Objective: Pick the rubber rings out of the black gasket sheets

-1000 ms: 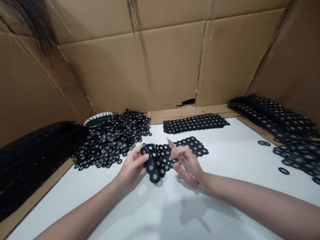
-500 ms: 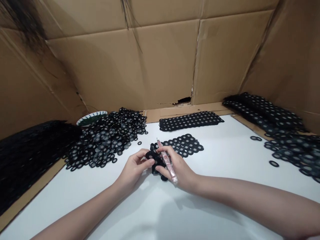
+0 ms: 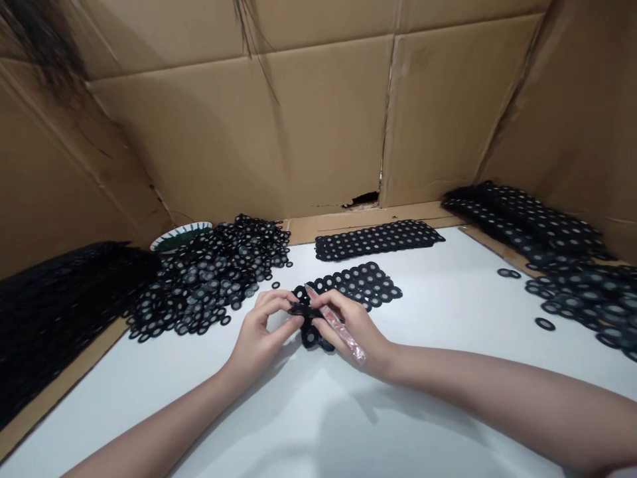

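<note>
My left hand point(image 3: 266, 326) pinches the near end of a strip of joined black rings point(image 3: 365, 285), each with a pale centre. From the other side my right hand point(image 3: 351, 325) grips the same folded end. Lying across my right hand is a slim pen-like tool point(image 3: 341, 332), wrapped in clear and reddish plastic, its pointed tip up and to the left. The strip lies on the white table behind my fingers and stretches to the right; a few of its rings hang below my fingertips. Details of the pinched part are hidden.
At the left lie a heap of loose black rings point(image 3: 199, 285), a patterned bowl point(image 3: 158, 244) and a dark stack point(image 3: 60, 305). A finished-looking ring panel point(image 3: 378, 240) lies at the back. More panels point(image 3: 537, 226) and loose rings point(image 3: 545, 324) are at right. Cardboard walls point(image 3: 223, 133) surround the table.
The pinched end of the strip has turned flatter and edge-on between my fingers. The pen-like tool has tilted, its rear end moving right and its tip slightly left and down.
</note>
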Available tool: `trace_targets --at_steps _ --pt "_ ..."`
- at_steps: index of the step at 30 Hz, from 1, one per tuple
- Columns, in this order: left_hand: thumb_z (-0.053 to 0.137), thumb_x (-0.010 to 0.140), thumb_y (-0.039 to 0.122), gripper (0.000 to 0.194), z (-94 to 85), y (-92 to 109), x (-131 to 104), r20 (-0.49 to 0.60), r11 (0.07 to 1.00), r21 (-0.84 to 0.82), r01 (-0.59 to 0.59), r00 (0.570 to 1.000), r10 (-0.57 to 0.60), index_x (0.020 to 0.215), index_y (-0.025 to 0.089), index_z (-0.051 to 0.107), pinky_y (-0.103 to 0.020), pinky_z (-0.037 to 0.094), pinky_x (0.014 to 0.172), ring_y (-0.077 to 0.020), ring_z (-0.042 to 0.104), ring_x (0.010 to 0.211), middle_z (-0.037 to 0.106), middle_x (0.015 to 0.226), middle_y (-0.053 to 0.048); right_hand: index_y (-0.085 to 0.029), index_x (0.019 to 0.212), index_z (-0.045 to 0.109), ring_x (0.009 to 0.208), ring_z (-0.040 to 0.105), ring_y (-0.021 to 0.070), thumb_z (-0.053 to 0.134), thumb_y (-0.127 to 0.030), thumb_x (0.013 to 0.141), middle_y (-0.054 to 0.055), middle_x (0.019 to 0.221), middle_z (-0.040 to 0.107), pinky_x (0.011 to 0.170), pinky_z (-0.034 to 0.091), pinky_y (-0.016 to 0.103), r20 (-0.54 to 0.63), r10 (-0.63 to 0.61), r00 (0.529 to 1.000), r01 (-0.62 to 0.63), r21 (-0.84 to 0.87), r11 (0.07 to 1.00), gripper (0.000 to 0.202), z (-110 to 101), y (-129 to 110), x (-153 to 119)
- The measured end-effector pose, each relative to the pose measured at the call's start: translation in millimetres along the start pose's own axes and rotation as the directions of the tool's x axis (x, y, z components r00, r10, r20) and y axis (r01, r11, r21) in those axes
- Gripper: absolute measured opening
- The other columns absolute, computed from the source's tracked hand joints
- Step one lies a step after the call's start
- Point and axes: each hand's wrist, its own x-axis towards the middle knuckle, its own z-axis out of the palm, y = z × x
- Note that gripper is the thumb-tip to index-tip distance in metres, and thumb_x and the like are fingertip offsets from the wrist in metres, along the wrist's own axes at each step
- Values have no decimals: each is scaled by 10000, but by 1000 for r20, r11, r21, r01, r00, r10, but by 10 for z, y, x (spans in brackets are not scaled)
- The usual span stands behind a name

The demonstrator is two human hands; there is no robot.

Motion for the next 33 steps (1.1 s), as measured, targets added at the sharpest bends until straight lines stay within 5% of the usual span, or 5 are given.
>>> trace_targets --at_steps 9,19,24,27,33 --pt "638 646 233 54 -47 -42 42 -48 962 -178 205 975 -217 661 184 622 -245 363 644 -155 480 684 590 700 -11 -194 901 445 675 521 132 524 -265 757 24 821 561 636 434 269 54 -11 998 12 -18 1000 179 4 43 -11" --pt "607 666 197 33 -36 -55 42 14 925 -302 231 971 -238 663 171 587 -216 380 628 -127 486 656 559 657 7 -195 867 456 629 500 125 502 -293 781 11 761 543 608 419 257 -30 -17 999 17 -3 1000 138 -21 -10 4" --pt "512 660 168 136 -60 -105 63 9 831 -471 296 943 -332 751 162 613 -224 388 615 -149 506 697 588 719 -19 -200 895 462 640 521 142 283 -321 895 12 692 535 604 399 266 -52 -16 998 10 -109 994 216 -193 181 142" --pt "474 650 195 240 -67 -133 77 30 773 -544 327 928 -372 834 141 618 -242 397 580 -165 524 685 613 765 -43 -184 890 461 630 516 157 333 -293 880 27 696 548 574 381 268 105 -51 993 91 -430 898 168 -266 332 238" --pt "458 631 213 233 -86 -179 109 -18 693 -647 320 901 -433 807 148 595 -254 420 609 -158 535 674 631 776 -26 -144 829 501 702 530 202 349 -290 879 90 752 589 570 353 284 253 -99 962 269 -828 492 216 -215 391 312"
